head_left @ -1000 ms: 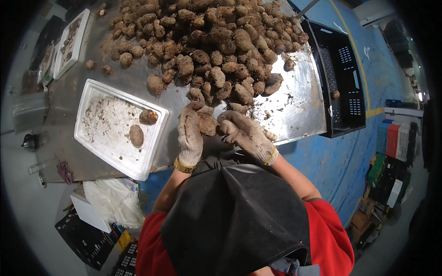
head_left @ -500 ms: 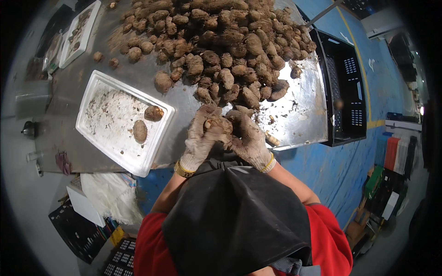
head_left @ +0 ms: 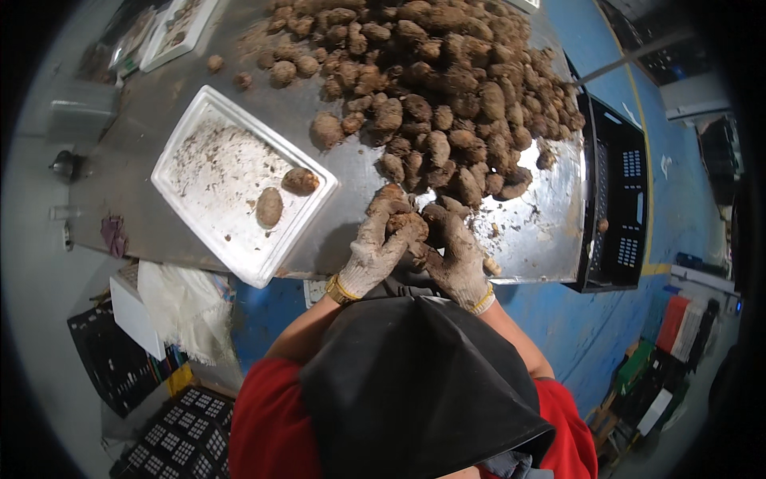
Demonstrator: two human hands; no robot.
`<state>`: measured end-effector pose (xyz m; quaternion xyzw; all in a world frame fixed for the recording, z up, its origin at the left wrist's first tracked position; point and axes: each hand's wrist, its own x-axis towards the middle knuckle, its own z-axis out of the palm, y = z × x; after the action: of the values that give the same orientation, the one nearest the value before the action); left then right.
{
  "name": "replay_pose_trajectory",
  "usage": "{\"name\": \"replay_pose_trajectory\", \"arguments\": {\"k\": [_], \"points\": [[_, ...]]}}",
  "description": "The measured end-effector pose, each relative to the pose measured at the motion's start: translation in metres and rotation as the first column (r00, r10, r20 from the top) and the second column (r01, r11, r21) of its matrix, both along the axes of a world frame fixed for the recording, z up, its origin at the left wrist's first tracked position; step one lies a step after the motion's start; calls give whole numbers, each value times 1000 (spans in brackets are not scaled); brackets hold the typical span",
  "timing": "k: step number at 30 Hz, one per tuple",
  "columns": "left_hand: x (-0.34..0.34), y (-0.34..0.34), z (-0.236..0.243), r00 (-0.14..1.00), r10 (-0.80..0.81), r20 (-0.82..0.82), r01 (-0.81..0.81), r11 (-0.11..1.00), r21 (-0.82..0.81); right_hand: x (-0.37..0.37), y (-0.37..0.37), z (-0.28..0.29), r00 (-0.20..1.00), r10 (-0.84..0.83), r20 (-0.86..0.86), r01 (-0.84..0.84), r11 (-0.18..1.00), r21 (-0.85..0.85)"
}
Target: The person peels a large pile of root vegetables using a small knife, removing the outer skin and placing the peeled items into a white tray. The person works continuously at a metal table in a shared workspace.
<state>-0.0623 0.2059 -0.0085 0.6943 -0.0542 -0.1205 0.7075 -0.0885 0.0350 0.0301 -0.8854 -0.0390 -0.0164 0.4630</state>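
Both my hands wear dirty white knit gloves and meet over the table's near edge. My left hand (head_left: 373,251) is closed round a brown, hairy taro (head_left: 404,223), its fingers on the far and left sides. From the right, my right hand (head_left: 456,259) curls its fingers and thumb in against the same taro. Its fingertips are partly in shadow, and I cannot see whether it holds anything else. Just beyond my hands lies a large heap of earthy taros (head_left: 435,104). To the left, a white foam tray (head_left: 217,259) holds two taros (head_left: 269,207) and scattered dirt.
The metal table (head_left: 319,255) carries the heap and loose crumbs. A black plastic crate (head_left: 590,275) stands against its right side. Another white tray (head_left: 187,40) lies at the far left. Below left are a white sack (head_left: 187,307) and black crates (head_left: 179,439).
My view has shifted, so the table, heap and tray sit differently in the picture. The taro stays between my hands; my fingers have changed position around it.
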Motion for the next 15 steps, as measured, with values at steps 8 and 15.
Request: {"name": "replay_pose_trajectory", "arguments": {"k": [8,15], "points": [[40,95,-29,805,506,310,-486,862,-145,-1,3,-6,997,22,-75,-14,995,96],[45,201,-36,695,469,545,-713,354,605,-1,-2,-8,987,70,-145,-60,995,75]]}}
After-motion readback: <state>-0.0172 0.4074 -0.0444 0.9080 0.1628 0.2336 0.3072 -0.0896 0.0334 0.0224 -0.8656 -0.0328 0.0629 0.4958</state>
